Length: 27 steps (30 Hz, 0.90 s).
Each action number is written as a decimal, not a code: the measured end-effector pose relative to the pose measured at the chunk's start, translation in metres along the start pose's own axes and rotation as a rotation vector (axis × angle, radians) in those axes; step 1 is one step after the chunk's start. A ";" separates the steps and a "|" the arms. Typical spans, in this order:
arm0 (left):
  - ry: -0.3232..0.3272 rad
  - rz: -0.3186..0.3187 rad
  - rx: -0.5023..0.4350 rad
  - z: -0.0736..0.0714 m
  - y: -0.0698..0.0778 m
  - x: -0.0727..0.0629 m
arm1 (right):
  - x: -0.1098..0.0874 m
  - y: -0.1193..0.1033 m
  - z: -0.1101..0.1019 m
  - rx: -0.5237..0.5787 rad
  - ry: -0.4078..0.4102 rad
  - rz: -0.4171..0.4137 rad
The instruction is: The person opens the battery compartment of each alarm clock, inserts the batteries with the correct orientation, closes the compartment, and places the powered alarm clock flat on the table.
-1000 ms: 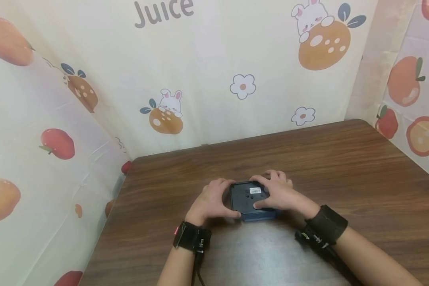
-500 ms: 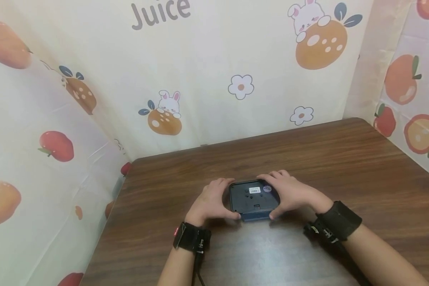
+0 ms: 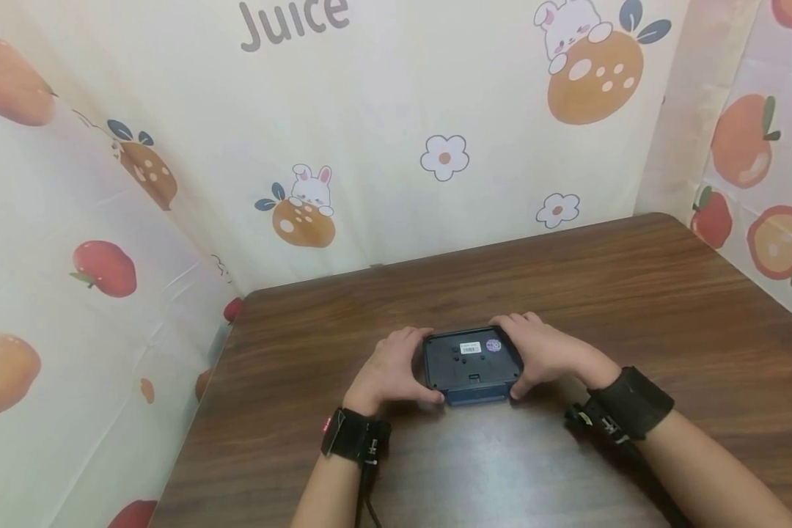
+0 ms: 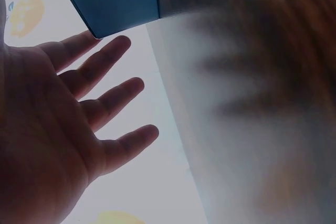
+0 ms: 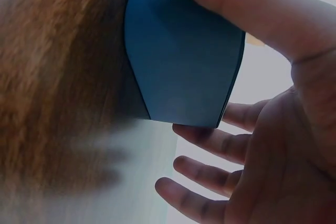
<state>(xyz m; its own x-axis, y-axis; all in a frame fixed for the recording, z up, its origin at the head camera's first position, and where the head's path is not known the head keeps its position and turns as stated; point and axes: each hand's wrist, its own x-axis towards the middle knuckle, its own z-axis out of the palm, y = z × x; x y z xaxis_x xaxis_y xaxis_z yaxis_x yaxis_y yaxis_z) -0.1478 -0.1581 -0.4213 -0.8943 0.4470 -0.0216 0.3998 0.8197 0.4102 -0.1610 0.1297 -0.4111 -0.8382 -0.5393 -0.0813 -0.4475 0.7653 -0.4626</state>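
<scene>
A blue box-shaped device (image 3: pixel 444 363) sits on the table with its black face up, bearing a white barcode label (image 3: pixel 471 347), a round purple sticker (image 3: pixel 493 345) and small screw holes. My left hand (image 3: pixel 388 370) grips its left end, thumb at the near corner and index finger at the far one. At the other end my right hand (image 3: pixel 546 353) holds it likewise between thumb and index finger. Smooth blue end walls of the device (image 4: pixel 118 1) show in both wrist views. The remaining fingers of each hand (image 5: pixel 278 145) stretch out past it.
The brown wood-grain table (image 3: pixel 343 315) meets a fruit-and-rabbit print curtain (image 3: pixel 383 205) at the back and both sides. Black straps (image 3: pixel 353 436) with cameras circle both wrists, and a cable trails from the left one.
My right hand has moved right, off the black face, and now grips the right end. That uncovered the round sticker. My left hand has stayed at its end.
</scene>
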 end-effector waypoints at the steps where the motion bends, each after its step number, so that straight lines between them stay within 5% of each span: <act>1: -0.001 -0.002 -0.002 0.000 0.000 0.000 | 0.000 0.000 0.000 -0.002 0.003 -0.002; 27: -0.005 0.002 -0.036 0.001 0.006 0.001 | -0.004 -0.001 -0.009 0.028 0.032 -0.074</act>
<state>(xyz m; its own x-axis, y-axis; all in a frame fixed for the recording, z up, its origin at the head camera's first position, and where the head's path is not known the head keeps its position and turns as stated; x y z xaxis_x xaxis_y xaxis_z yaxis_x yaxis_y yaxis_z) -0.1458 -0.1522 -0.4197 -0.8923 0.4508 -0.0251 0.3944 0.8051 0.4430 -0.1599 0.1342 -0.4022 -0.8131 -0.5818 -0.0179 -0.4998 0.7136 -0.4909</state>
